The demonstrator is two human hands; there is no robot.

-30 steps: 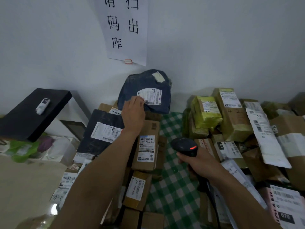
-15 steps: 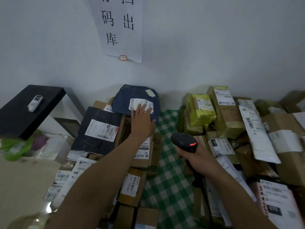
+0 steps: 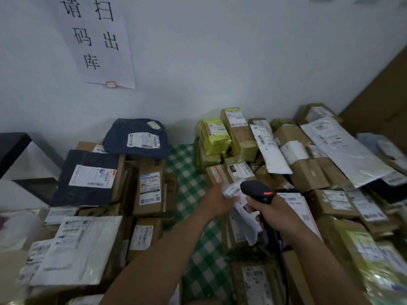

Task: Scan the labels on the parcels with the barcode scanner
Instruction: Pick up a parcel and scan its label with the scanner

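My right hand (image 3: 272, 213) grips a black barcode scanner (image 3: 257, 191) with a red light on its head, held over the right pile. My left hand (image 3: 217, 202) reaches across the checked cloth and holds the upper end of a white soft parcel (image 3: 244, 216) that lies against the right pile, just left of the scanner. The dark blue bag parcel (image 3: 136, 137) with a white label lies flat on top of the left pile by the wall. A brown box with a label (image 3: 149, 188) lies below it.
Two parcel piles flank a strip of green checked cloth (image 3: 187, 177). The right pile holds yellow-green wrapped parcels (image 3: 217, 137), brown boxes and white mailers (image 3: 343, 150). A black shelf (image 3: 11, 148) stands at the left. A paper sign (image 3: 97, 40) hangs on the white wall.
My left hand left the dark blue parcel on the left pile and swung right to take hold of the white soft parcel beside the scanner. The view shifted right.
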